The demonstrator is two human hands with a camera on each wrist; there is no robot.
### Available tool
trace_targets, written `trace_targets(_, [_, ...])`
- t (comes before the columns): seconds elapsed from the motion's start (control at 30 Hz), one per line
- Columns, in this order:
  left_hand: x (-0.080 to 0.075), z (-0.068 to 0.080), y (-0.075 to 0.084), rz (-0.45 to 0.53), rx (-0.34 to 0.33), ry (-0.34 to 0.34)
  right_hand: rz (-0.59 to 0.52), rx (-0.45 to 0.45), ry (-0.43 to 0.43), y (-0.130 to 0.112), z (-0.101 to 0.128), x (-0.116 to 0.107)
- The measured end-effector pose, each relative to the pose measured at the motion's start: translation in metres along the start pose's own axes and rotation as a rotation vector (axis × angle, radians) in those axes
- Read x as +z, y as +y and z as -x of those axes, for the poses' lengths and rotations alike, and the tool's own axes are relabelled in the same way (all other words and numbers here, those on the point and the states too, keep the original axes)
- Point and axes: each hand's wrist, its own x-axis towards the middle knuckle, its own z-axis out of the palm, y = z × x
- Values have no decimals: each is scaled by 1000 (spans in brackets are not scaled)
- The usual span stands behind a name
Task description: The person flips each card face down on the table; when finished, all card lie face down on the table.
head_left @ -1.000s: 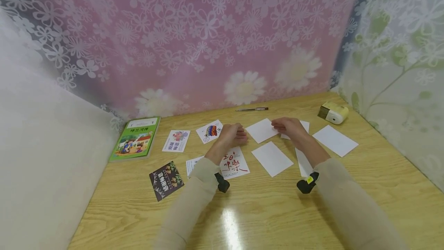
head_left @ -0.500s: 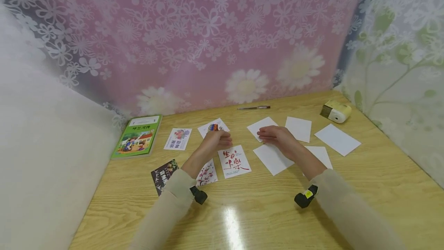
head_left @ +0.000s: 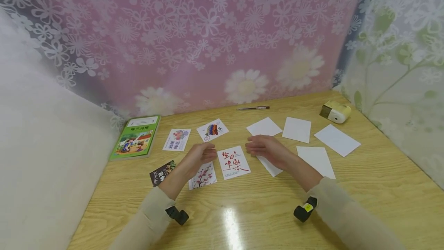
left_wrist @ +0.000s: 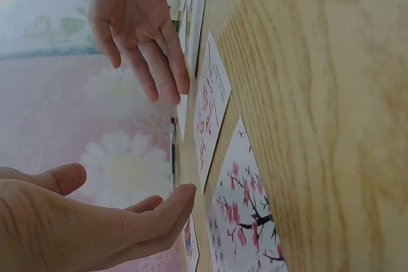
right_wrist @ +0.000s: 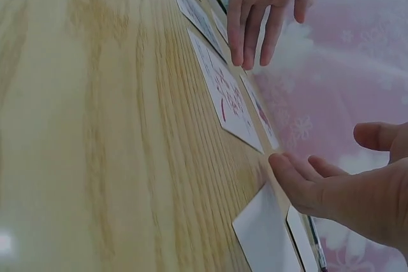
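Both your hands, left (head_left: 199,156) and right (head_left: 265,150), hang spread and empty, drawn back from the far cards to flank the red-lettered card (head_left: 233,162) lying flat between them, apparently next.

Beige long sleeves (head_left: 347,215) — black wrist cameras (head_left: 304,208), one yellow-tagged.

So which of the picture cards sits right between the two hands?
The white card with red handwritten characters; the other printed cards lie left of the left hand or further back.
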Motion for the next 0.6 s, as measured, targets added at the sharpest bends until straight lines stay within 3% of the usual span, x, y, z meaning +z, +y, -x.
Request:
trace_targets(0.33, [12, 24, -1, 114, -52, 9, -8, 18, -23, 2, 9, 17])
trace_targets(0.5, [19, 26, -4, 118, -74, 17, -5, 19, 18, 9, 10, 23])
trace_targets(0.6, [22, 25, -7, 176, -95, 47, -4, -1, 71, 15, 11, 27])
